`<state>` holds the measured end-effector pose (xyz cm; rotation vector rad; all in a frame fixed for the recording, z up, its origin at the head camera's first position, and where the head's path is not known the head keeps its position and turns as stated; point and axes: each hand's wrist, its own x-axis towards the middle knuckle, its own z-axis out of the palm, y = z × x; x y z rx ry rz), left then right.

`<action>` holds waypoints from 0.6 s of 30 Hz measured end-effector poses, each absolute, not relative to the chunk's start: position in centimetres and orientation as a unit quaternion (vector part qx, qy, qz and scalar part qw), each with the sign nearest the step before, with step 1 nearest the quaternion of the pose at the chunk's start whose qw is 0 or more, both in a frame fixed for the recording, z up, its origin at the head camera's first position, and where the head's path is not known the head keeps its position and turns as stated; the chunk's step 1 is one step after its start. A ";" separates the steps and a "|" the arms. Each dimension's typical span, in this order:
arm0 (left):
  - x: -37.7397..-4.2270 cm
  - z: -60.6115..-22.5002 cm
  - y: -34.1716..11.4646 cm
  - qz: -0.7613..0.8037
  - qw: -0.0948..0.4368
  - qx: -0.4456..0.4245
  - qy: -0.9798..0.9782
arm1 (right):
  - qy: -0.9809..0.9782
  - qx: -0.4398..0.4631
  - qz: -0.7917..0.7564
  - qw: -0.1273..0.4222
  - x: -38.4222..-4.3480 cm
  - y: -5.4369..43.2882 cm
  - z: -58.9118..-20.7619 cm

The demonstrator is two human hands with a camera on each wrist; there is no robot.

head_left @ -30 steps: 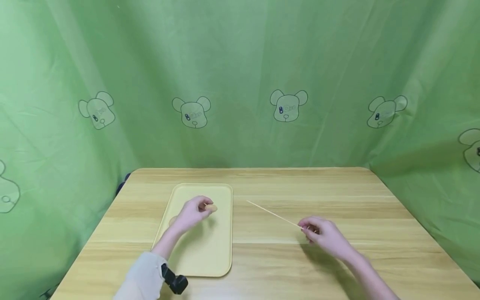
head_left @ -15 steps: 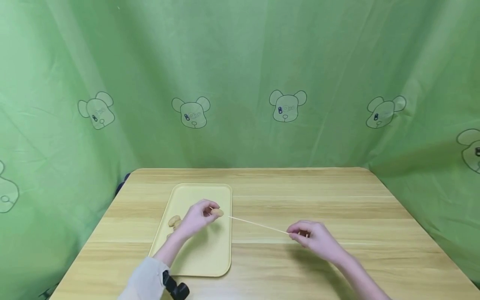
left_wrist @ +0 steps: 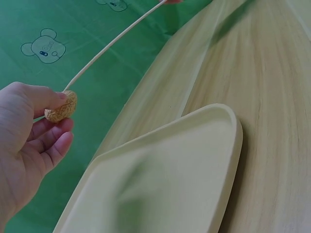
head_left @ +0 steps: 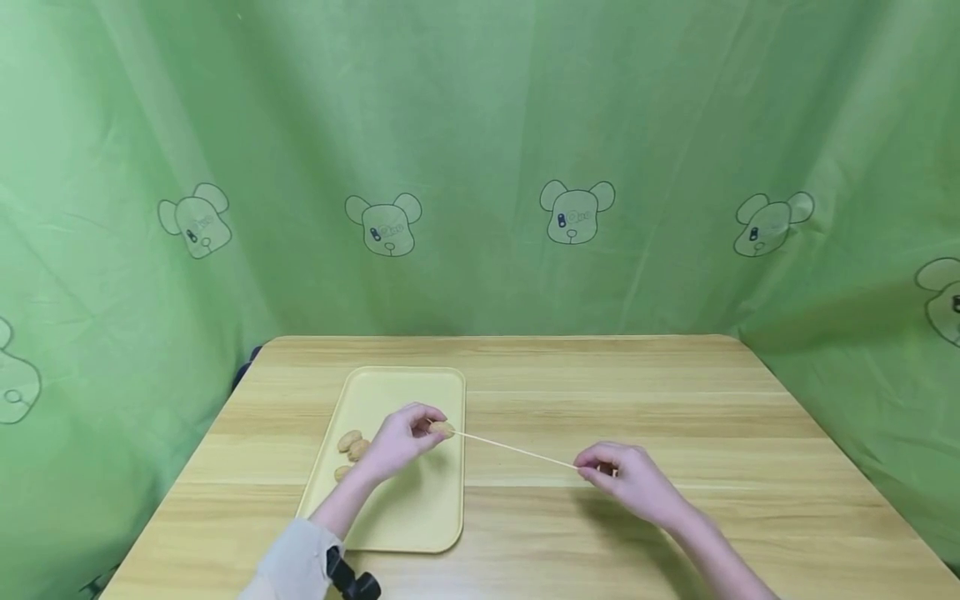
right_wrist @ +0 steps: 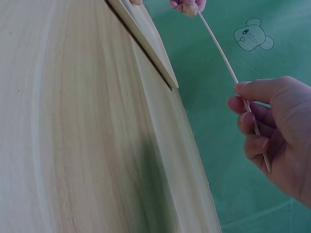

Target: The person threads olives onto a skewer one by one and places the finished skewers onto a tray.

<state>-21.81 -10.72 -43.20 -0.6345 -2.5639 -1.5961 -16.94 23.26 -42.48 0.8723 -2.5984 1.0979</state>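
Observation:
Between thumb and fingers, my left hand (head_left: 397, 443) pinches an unshelled peanut (left_wrist: 63, 108) over the right part of the cream tray (head_left: 408, 525). The peanut's ridged tan shell shows plainly in the left wrist view. My right hand (head_left: 633, 485) holds a thin wooden skewer (head_left: 517, 450) near its rear end, over the table to the right of the tray. In the right wrist view the skewer (right_wrist: 219, 48) runs from those fingers to my left hand. Its far tip is right at the peanut's end. Several more peanuts (head_left: 351, 443) lie on the tray's left side.
The wood-grain table (head_left: 600, 375) spans the space under both hands. A green curtain (head_left: 480, 125) with printed bear heads hangs behind it and at both sides. A black wrist device (head_left: 351, 577) sits at my left sleeve.
The right hand has moved left, bringing the skewer's tip from open space to the peanut. My left hand has shifted slightly right and nearer with the peanut, uncovering more peanuts on the tray.

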 end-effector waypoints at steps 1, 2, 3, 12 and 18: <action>-21.8 -43.2 -10.7 -0.519 0.028 -0.205 -0.829 | -0.876 0.298 0.367 0.099 -16.9 23.3 -42.5; -21.8 -43.2 -10.7 -0.523 0.029 -0.205 -0.827 | -0.876 0.301 0.363 0.104 -16.9 23.3 -42.5; -21.4 -42.8 -10.5 -0.525 0.028 -0.202 -0.826 | -0.875 0.304 0.359 0.110 -16.9 23.3 -42.5; -19.2 -39.7 -9.8 -0.540 0.032 -0.192 -0.819 | -0.878 0.311 0.338 0.132 -17.4 23.6 -43.2; -19.4 -39.9 -9.8 -0.549 0.030 -0.197 -0.812 | -0.876 0.314 0.337 0.145 -17.3 23.8 -43.1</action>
